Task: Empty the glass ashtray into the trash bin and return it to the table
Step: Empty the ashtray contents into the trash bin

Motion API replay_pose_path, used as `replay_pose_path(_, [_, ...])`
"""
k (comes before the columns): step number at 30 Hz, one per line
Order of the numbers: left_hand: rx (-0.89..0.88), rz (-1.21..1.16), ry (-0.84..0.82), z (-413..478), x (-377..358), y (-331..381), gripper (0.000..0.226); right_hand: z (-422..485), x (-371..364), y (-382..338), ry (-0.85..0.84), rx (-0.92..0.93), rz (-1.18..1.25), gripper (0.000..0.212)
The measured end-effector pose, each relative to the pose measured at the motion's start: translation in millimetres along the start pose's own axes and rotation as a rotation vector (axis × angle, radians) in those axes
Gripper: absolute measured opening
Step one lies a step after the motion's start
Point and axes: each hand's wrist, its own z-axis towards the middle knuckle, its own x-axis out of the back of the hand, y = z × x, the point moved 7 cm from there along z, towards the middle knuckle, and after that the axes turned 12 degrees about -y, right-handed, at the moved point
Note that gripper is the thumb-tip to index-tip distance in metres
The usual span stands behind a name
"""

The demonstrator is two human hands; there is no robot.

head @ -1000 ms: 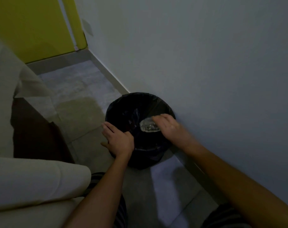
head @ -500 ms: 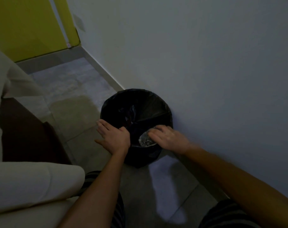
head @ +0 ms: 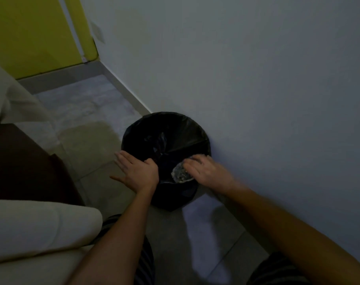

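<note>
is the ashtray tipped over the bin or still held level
Tipped. The right hand holds the ashtray on edge over the bin, its round face turned sideways. Whether it is empty, cannot tell.

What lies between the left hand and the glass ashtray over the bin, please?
In the head view, only the dark open mouth of the trash bin, lined with a black bag, separates the left hand from the glass ashtray, which the right hand holds.

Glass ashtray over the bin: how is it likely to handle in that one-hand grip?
The glass ashtray looks rigid and probably heavy for its size, being thick clear glass. Held tilted by the right hand alone over the trash bin, its smooth surface could slip. It would likely chip on the tiled floor if dropped.
</note>
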Motion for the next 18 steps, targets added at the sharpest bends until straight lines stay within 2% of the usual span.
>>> replay_pose_path(6, [0.027,-0.03,0.017,-2,-1,2,0.083,27,21,11,0.111,-0.074,-0.005,0.033])
replay_pose_path(8, [0.022,-0.02,0.006,-2,-2,2,0.083,12,5,8,0.061,-0.05,-0.021,0.024])
replay_pose_path(10, [-0.002,0.002,0.014,-2,-3,4,0.083,-5,-14,-1,-0.028,-0.006,-0.031,0.025])
replay_pose_path(13, [-0.025,0.016,0.003,1,-2,6,0.081,-1,-16,3,-0.067,-0.079,0.027,0.023])
replay_pose_path(15, [-0.03,0.023,-0.011,3,-1,1,0.08,13,-6,8,-0.098,-0.215,0.17,0.029])
replay_pose_path(18, [-0.054,0.059,-0.019,4,0,-2,0.081,26,-14,32,-0.256,-0.509,0.631,0.039])
